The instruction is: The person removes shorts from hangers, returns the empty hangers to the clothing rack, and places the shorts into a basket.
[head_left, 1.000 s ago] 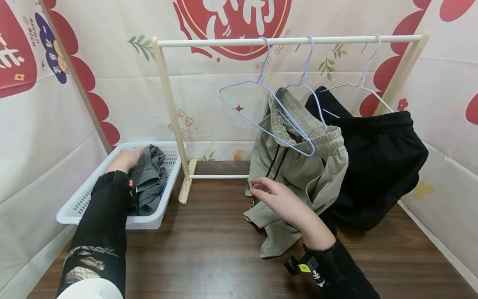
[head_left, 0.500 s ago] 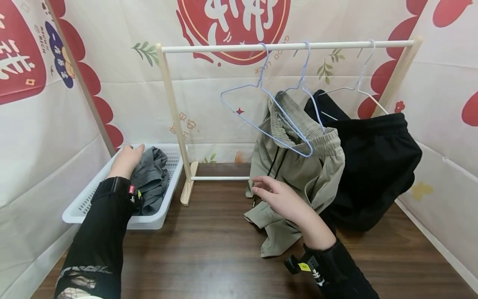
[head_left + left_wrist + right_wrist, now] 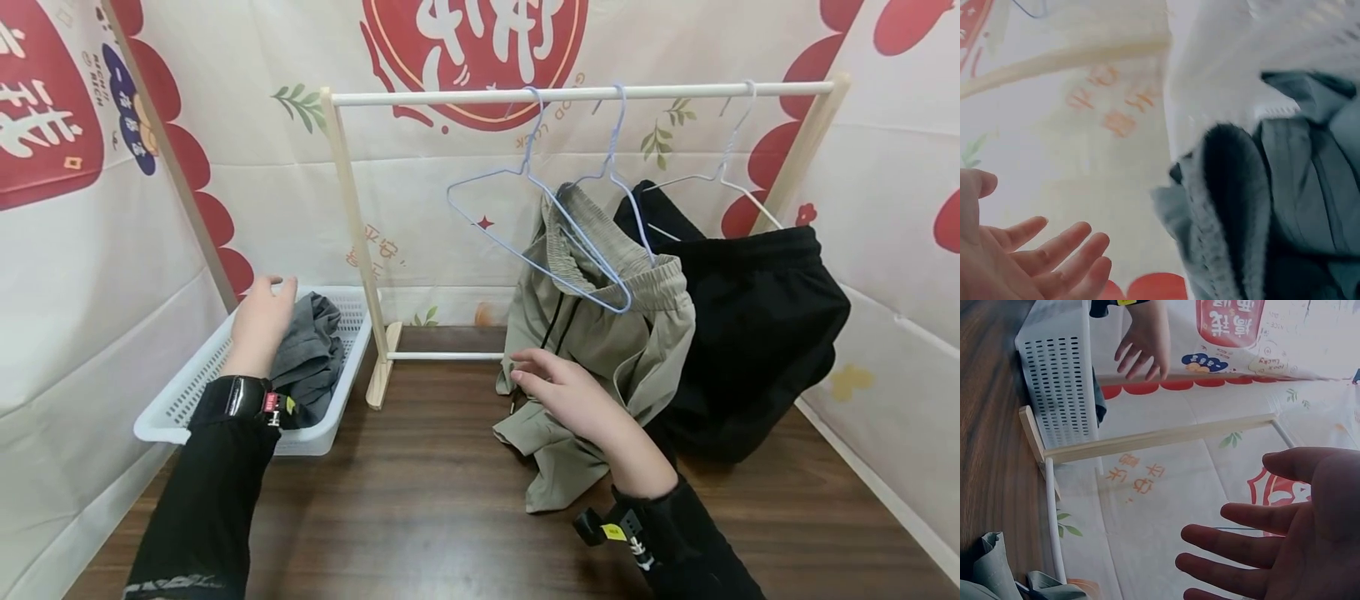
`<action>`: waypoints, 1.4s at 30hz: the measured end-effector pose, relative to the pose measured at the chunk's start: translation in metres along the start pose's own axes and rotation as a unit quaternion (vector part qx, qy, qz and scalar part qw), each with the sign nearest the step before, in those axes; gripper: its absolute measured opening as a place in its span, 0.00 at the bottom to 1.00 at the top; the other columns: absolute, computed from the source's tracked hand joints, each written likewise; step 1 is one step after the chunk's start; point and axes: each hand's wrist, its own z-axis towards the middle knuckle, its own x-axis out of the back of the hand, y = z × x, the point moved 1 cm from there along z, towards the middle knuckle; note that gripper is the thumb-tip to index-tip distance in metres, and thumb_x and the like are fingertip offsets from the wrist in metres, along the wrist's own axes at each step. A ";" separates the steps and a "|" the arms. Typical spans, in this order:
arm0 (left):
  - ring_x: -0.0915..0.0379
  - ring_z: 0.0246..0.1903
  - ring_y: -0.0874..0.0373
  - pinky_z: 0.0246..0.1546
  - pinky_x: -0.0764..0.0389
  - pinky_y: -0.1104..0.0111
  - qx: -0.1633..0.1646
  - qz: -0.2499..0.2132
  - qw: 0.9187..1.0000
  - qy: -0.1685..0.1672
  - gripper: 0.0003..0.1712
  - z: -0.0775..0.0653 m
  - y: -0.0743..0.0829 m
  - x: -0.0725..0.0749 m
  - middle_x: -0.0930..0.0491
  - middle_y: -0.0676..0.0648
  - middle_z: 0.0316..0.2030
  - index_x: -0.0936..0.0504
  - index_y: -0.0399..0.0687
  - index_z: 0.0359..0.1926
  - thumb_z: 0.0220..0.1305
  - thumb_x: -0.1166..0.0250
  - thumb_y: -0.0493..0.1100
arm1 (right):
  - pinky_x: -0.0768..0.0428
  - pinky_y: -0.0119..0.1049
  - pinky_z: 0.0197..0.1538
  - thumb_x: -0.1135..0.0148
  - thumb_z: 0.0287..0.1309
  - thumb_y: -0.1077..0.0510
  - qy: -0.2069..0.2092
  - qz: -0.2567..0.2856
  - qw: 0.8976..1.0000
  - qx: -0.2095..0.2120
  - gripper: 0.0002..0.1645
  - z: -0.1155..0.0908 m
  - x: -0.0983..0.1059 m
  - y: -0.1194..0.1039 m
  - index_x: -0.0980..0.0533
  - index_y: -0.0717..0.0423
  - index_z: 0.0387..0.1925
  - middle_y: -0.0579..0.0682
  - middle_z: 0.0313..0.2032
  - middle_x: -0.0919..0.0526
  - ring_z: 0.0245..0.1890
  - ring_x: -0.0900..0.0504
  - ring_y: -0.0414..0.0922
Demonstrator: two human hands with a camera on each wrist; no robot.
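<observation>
My left hand is raised over the white basket, holding nothing; the left wrist view shows its fingers loosely spread. Beside it, a bundled grey garment lies in the basket, with a ribbed edge facing the left wrist camera. My right hand hovers in front of the khaki drawstring pants, fingers spread and nothing in them, as the right wrist view confirms. Those pants hang from a lavender wire hanger on the rack. An unused lavender hanger overlaps their waistband in the head view.
A wooden rack with a white top rod stands on the dark brown table. Black pants hang at its right end from a white hanger. Printed cloth encloses the back and sides.
My left hand has lifted up off the grey garment and drawn slightly right. The garment stays in the basket. My right hand keeps its place while the head view shifts slightly.
</observation>
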 end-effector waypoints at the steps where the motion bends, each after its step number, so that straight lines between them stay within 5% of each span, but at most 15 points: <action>1: 0.40 0.63 0.34 0.59 0.38 0.42 -0.002 -0.004 1.000 0.009 0.45 -0.003 0.002 -0.001 0.39 0.30 0.67 0.47 0.37 0.74 0.72 0.67 0.67 | 0.27 0.51 0.55 0.51 0.72 0.43 0.002 0.000 1.000 0.000 0.27 0.000 0.000 0.000 0.30 0.52 0.65 0.53 0.56 0.23 0.56 0.24 0.51; 12: 0.32 0.57 0.39 0.52 0.30 0.46 -0.002 -0.079 0.994 0.077 0.39 -0.038 0.021 -0.007 0.28 0.35 0.61 0.36 0.46 0.71 0.73 0.63 0.66 | 0.28 0.52 0.55 0.51 0.72 0.44 0.026 -0.002 1.000 -0.009 0.25 0.000 0.004 0.001 0.30 0.50 0.64 0.53 0.57 0.23 0.57 0.25 0.52; 16: 0.29 0.53 0.41 0.49 0.29 0.47 -0.019 -0.078 0.991 0.107 0.36 -0.050 0.029 -0.005 0.24 0.37 0.56 0.31 0.47 0.68 0.73 0.61 0.65 | 0.28 0.52 0.56 0.51 0.72 0.43 0.031 -0.001 1.000 -0.004 0.27 -0.001 0.005 0.003 0.30 0.51 0.64 0.53 0.57 0.23 0.57 0.26 0.52; 25: 0.26 0.46 0.46 0.32 0.29 0.59 -0.080 -0.103 0.985 0.116 0.32 -0.079 0.050 -0.008 0.18 0.41 0.49 0.27 0.48 0.64 0.74 0.57 0.62 | 0.27 0.53 0.55 0.52 0.72 0.40 0.044 -0.008 0.999 -0.001 0.28 -0.004 0.009 0.001 0.30 0.49 0.65 0.53 0.57 0.23 0.56 0.25 0.52; 42: 0.22 0.47 0.47 0.48 0.25 0.49 -0.129 -0.125 0.972 0.153 0.26 -0.113 0.077 -0.016 0.18 0.40 0.47 0.23 0.49 0.60 0.73 0.53 0.57 | 0.25 0.51 0.53 0.50 0.72 0.46 0.087 0.010 0.996 0.022 0.24 -0.013 0.017 -0.009 0.28 0.53 0.62 0.53 0.55 0.21 0.52 0.22 0.49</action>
